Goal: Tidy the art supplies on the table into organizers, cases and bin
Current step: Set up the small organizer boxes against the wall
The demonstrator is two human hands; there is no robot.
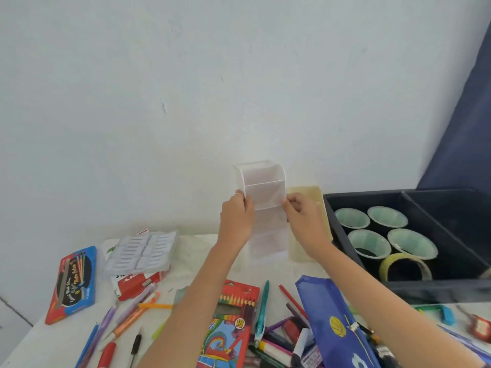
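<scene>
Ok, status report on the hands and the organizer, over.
Left hand and right hand grip clear organizer by its sides. Organizer upright near wall. Loose pens nearer, none blocking.

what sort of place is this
Likely a craft table at home or school, against a plain wall: a coloured-pencil box, scattered pens and a clear organizer show it.

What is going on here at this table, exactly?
A person grips a clear tiered organizer with the left hand and the right hand, one on each side, upright by the wall. Tape rolls already lie in the black bin at right. Pens, a colored pencil box and a blue pencil case lie loose on the table.
</scene>
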